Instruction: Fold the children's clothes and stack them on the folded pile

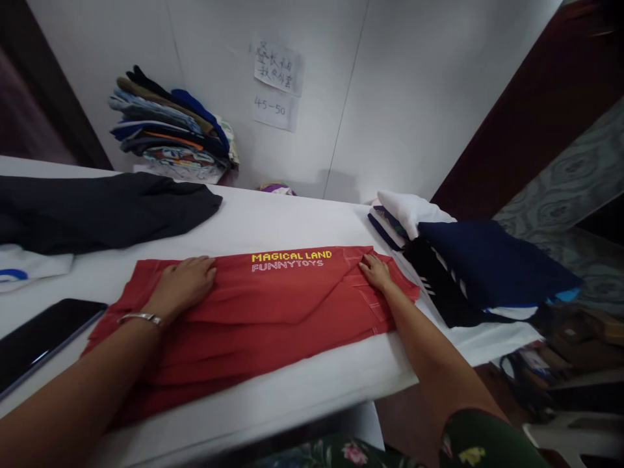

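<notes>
A red garment point(273, 299) lies spread lengthwise on the white table, with white seam stitching and yellow and white lettering along its far edge. It has some creases, and I cannot tell its exact kind. My left hand point(188, 283) rests flat on its left part, fingers stretched toward the lettering. A silver bracelet point(141, 318) is on that wrist. Toward the right end, my right hand point(375, 270) touches the cloth near the far edge, its fingers extended and slightly bent. Neither hand lifts the cloth.
A dark garment point(97, 211) and a white cloth point(39, 263) lie on the left, near a black phone point(46, 335). Folded clothes point(170, 123) are stacked at the back left. On the right are navy clothes point(492, 263) and a white folded one point(414, 211). Handwritten paper notes point(277, 68) hang on the wall.
</notes>
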Demonstrator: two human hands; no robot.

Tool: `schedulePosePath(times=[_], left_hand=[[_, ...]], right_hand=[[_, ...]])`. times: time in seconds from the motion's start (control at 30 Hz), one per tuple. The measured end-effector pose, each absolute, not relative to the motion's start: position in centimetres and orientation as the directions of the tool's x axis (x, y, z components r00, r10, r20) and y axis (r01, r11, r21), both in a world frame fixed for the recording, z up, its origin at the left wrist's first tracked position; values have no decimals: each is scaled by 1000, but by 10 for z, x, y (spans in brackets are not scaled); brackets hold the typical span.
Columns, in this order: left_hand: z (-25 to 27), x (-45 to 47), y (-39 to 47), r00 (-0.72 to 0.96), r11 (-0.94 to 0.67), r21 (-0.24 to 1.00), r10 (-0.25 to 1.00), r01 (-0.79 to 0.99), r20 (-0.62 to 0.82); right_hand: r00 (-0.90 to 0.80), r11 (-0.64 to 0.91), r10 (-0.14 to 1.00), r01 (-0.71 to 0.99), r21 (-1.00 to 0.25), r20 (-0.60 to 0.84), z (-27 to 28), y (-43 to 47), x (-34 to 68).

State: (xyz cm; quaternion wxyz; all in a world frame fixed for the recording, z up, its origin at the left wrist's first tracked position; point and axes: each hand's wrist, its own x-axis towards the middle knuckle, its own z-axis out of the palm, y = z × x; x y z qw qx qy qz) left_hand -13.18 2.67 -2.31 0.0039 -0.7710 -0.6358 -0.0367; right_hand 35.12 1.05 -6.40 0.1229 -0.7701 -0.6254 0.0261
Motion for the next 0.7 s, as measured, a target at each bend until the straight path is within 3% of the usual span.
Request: schedulePosePath(times=[0.17,0.3,0.37,0.57,0.7], left_hand=[[-26,-133,27,194,-196,35,978,980,73],[-31,-135,29,192,-197,41,976,979,102],[-31,-134,28,194,-202,58,974,978,118],[-25,-132,26,192,-198,53,977,979,93],[-28,-136,32,205,-212,57,973,976,110]], right_hand=[[210,-173,966,958,-227,151,-55,-2,322],[-199,236,966,941,-243,167,-55,-30,269],[-335,356,934,902,-244,124,-56,-45,248],[-270,292,956,894,-341,113,-50,-73,255],[-46,120,973,938,-326,227,-58,-103,298]])
